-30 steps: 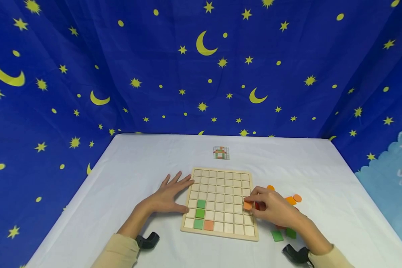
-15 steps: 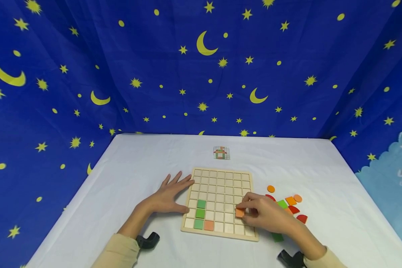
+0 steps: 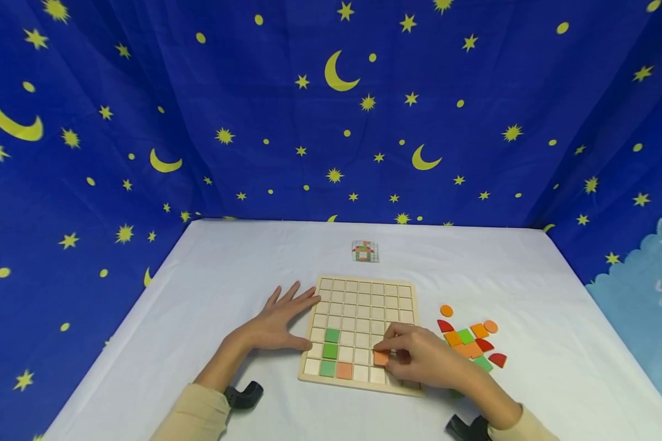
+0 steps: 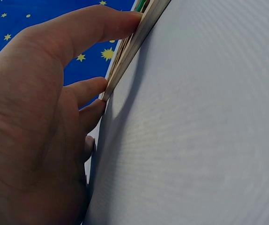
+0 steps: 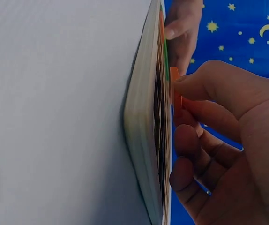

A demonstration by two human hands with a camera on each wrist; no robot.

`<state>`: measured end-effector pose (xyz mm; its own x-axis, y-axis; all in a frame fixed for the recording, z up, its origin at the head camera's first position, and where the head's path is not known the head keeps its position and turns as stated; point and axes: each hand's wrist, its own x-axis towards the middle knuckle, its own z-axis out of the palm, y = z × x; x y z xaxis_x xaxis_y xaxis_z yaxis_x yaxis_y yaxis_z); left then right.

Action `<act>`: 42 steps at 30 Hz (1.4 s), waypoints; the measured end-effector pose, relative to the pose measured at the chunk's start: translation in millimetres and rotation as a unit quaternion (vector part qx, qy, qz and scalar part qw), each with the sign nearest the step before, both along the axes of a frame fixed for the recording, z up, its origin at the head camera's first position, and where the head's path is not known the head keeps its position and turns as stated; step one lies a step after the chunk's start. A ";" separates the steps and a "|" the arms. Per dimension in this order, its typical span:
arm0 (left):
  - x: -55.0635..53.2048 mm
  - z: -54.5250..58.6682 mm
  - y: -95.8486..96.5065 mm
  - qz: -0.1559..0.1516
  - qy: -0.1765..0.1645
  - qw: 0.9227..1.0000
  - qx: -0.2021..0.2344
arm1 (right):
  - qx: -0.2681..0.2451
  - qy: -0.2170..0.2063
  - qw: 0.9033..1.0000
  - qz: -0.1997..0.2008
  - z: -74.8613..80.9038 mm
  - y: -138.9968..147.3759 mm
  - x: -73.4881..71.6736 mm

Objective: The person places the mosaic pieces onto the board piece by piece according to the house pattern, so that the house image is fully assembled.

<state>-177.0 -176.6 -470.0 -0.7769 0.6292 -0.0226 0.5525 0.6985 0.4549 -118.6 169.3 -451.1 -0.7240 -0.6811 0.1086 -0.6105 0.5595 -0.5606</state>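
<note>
A wooden grid board [image 3: 358,278] lies on the white cloth. My left hand [image 3: 273,323] rests with spread fingers at its left edge; in the left wrist view the thumb [image 4: 120,26] touches the board's side. My right hand [image 3: 425,355] pinches an orange square tile [image 3: 381,358] between thumb and fingers, low over the right part of the board. In the right wrist view the orange tile [image 5: 175,89] stands close to the grid surface. Three green tiles [image 3: 330,351] form a column at the lower left of the grid, with an orange tile [image 3: 344,370] beside the bottom one.
Loose tiles lie right of the board: an orange disc [image 3: 446,310], red quarter-circles [image 3: 498,360], green squares [image 3: 466,336] and orange squares [image 3: 469,350], partly behind the right forearm. A small pattern card [image 3: 365,252] lies beyond the board. A blue star-patterned curtain [image 3: 287,110] stands behind the table.
My right hand has moved left over the board with the orange tile, from its right edge inward. More of the loose tiles show now. The left hand has stayed in place.
</note>
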 end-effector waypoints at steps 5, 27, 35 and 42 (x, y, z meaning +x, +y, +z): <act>-0.3 0.1 -0.1 0.000 -0.001 1.000 -0.002 | -0.012 0.002 1.000 0.017 -1.3 -5.4 0.8; 0.1 3.7 1.2 0.001 -0.010 1.000 -0.002 | -0.014 0.006 0.998 0.054 -5.8 -26.1 6.3; 1.3 2.6 0.4 0.004 -0.009 1.000 0.001 | -0.026 0.024 0.997 0.062 -8.1 -30.0 7.7; -0.3 0.1 0.8 0.003 -0.004 1.000 -0.005 | -0.025 0.034 0.997 0.065 -8.9 -30.6 7.9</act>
<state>-177.2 -175.8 -470.0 -0.7800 0.6248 -0.0359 0.5448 0.7061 0.4523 -110.7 138.7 -460.0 -0.6189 -0.7617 0.1918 -0.7145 0.4445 -0.5403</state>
